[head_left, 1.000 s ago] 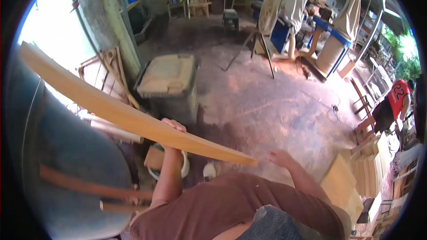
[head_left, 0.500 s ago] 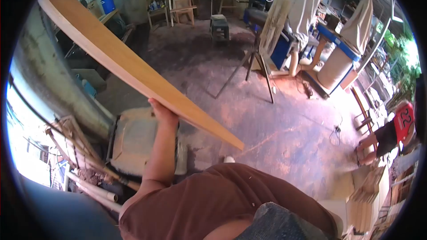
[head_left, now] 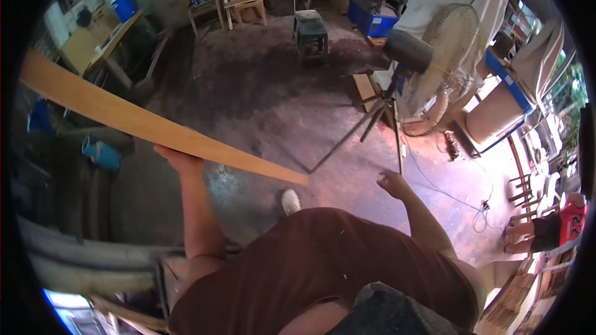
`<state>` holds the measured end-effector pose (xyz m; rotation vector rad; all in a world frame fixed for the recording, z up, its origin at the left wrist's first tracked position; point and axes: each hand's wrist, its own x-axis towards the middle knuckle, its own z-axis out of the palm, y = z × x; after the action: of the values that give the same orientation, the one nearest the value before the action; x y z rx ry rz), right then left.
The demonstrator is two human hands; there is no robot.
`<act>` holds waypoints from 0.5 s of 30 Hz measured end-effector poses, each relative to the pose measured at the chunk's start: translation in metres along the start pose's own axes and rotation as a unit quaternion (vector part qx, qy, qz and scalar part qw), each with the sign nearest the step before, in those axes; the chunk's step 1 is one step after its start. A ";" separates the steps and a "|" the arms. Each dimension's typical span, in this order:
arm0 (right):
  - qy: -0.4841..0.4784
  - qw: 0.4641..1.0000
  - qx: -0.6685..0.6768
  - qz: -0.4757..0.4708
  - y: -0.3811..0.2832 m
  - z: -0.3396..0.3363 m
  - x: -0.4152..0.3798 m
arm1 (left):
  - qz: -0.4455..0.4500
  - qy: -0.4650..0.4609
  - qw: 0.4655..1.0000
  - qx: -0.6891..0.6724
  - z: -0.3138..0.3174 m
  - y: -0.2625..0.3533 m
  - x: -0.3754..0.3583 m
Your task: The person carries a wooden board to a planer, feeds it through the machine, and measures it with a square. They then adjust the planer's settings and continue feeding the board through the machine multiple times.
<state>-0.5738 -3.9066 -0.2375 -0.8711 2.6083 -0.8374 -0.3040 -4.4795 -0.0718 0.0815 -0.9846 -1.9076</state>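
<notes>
the left hand [head_left: 179, 156] has its fingers wrapped around a long wood board [head_left: 155, 123]. the board runs out past these fingers on both sides, with the thin end pointing toward the right hand [head_left: 391, 186]. i see nothing in the right hand; its fingers look bent, but i cannot tell if they are loose or clenched.

the board could tip or twist, because just one hand holds it. its thin end could bump the fan leg [head_left: 347, 138], which is close by, between the two hands. a foot could catch on the cord [head_left: 428, 180] right of the right fingers.

i count one board, one fan [head_left: 456, 43] beyond the right fingers, one stool [head_left: 310, 34] farther ahead, one blue tank [head_left: 102, 154] left of the left fingers, and one white shoe [head_left: 290, 201] between the hands.
</notes>
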 end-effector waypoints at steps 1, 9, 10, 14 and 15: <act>-0.060 0.996 -0.055 0.036 0.025 0.023 0.015 | -0.005 -0.011 1.000 0.005 0.013 -0.010 0.040; -0.143 0.961 0.099 0.213 -0.027 0.024 0.188 | -0.002 0.104 0.984 0.143 0.023 -0.146 0.339; -0.113 0.966 0.115 0.201 -0.030 0.028 0.226 | -0.006 0.096 0.985 0.142 0.022 -0.163 0.375; -0.018 0.972 0.206 0.110 -0.046 0.028 0.427 | -0.088 0.059 0.964 0.246 0.017 -0.228 0.509; -0.004 0.967 0.235 0.096 -0.057 0.019 0.483 | -0.129 0.038 0.948 0.287 0.015 -0.246 0.542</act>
<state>-0.9183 -4.2502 -0.2508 -0.4795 2.2824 -1.3120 -0.7815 -4.8337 -0.0440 0.6454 -1.5079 -1.7691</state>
